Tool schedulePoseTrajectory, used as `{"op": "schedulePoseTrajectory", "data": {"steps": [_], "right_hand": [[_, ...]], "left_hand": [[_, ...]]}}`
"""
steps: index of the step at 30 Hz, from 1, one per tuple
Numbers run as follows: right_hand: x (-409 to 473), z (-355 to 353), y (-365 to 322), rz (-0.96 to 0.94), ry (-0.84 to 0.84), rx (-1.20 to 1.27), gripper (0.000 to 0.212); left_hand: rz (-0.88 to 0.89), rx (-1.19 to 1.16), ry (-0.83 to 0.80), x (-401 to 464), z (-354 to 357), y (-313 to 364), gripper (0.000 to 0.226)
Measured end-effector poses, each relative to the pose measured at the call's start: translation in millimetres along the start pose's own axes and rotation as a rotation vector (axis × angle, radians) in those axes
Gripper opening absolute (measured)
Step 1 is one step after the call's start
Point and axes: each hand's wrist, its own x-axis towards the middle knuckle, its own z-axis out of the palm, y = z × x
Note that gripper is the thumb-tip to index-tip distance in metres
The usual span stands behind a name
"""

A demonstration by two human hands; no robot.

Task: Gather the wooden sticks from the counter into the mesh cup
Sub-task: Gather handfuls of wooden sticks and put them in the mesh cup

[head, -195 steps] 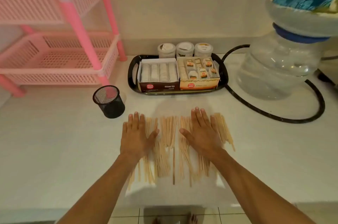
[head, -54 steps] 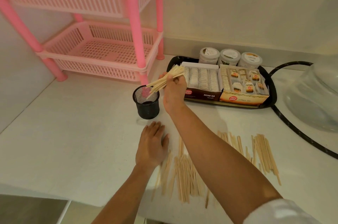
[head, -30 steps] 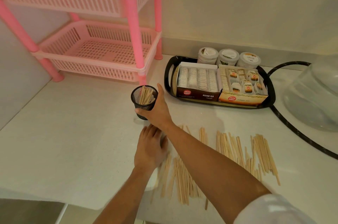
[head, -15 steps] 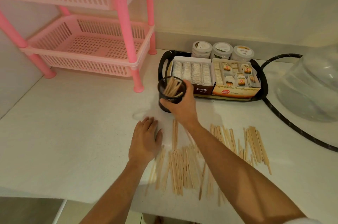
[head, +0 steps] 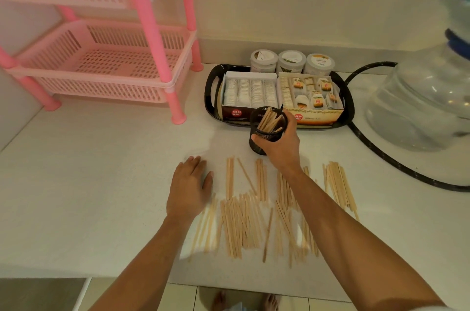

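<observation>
The right hand (head: 281, 146) is gripping the black mesh cup (head: 267, 130) from its near side, fingers and thumb wrapping round the wall; the cup is sitting just in front of the black tray (head: 211, 92), and a bunch of sticks is leaning inside it, tips poking above the rim. The left hand (head: 189, 187) is lying flat on the white counter (head: 89, 183), fingers straight and holding nothing, just beside the left edge of the loose wooden sticks (head: 244, 221); these are spreading in rough rows across the counter between the two forearms and out to the right — some crossing under the right forearm. Two tea boxes are filling the tray; a pink rack (head: 106, 66) is standing at the back left; a clear water bottle (head: 427, 97) is sitting at the right.
</observation>
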Motion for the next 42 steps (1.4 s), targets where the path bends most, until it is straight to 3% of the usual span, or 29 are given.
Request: {"op": "schedulePoseTrajectory", "data": {"steps": [7, 11, 15, 18, 21, 25, 36, 40, 42], "right_hand": [[-4.8, -4.6, 4.7, 0.057, -0.042, -0.027, 0.110], [-13.4, -13.8, 4.6, 0.101, -0.003, -0.131, 0.122], [-39.3, -23.1, 10.8, 0.118, 0.044, -0.265, 0.090], [-59.7, -22.4, 17.0, 0.115, -0.038, -0.428, 0.068], [-71.6, -13.7, 19.7, 0.127, -0.172, -0.604, 0.061], [-74.1, 0.0, 14.2, 0.030, -0.248, -0.762, 0.039], [-77.2, 20.2, 4.0, -0.097, -0.346, -0.798, 0.023], [-80.9, 25.1, -3.9, -0.066, -0.374, -0.752, 0.007], [-80.6, 25.7, -7.3, -0.010, -0.366, -0.698, 0.012]], "left_hand": [[-0.029, -0.010, -0.035, -0.6, -1.1, 2.4, 0.040], [-0.002, -0.029, 0.075, -2.8, -7.2, 5.6, 0.027], [-0.153, 0.054, 0.134, -12.1, -21.2, 19.3, 0.020], [-0.270, 0.087, 0.018, -24.2, -28.8, 36.8, 0.040], [-0.284, 0.105, -0.077, -38.6, -33.7, 55.3, 0.060], [-0.306, 0.098, -0.208, -54.1, -31.8, 78.0, 0.066], [-0.379, -0.148, -0.327, -24.9, -28.3, 100.3, 0.027], [-0.343, -0.317, -0.293, -13.8, -29.6, 105.8, 0.037], [-0.376, -0.381, -0.282, -11.2, -31.1, 106.9, 0.037]]}}
